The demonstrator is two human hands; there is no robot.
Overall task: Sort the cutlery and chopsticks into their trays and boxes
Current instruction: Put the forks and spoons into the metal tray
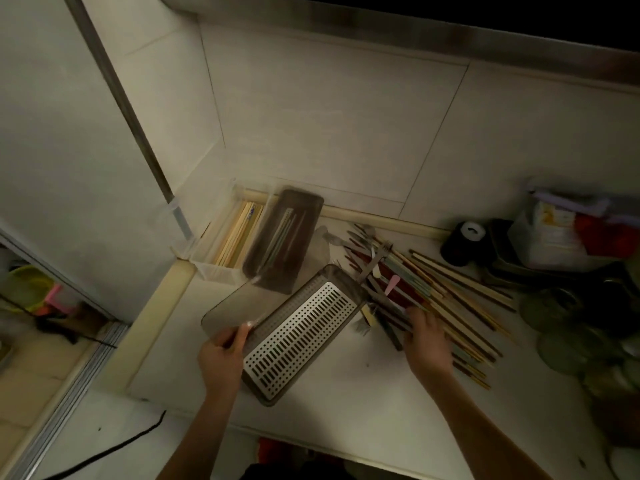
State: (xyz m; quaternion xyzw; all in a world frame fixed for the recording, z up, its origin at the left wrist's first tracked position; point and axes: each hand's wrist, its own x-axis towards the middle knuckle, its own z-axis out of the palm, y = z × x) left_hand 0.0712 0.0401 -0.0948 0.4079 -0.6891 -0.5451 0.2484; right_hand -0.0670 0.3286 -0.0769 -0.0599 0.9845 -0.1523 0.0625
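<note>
A perforated metal tray (298,332) lies diagonally on the counter. My left hand (221,355) is at its left edge, fingers closed on a thin blurred utensil (254,322). My right hand (427,341) rests on a mixed pile of chopsticks and cutlery (433,285) to the tray's right; whether it grips anything I cannot tell. Behind the tray stands a dark brown box (282,237) with a few long pieces in it. Beside that, a clear box (228,237) holds pale wooden chopsticks.
A grey flat lid (228,306) lies under the tray's left side. A black cylinder (464,242), bags and glass jars (561,327) crowd the right end. The counter edge (156,323) drops to the floor on the left. Tiled wall behind.
</note>
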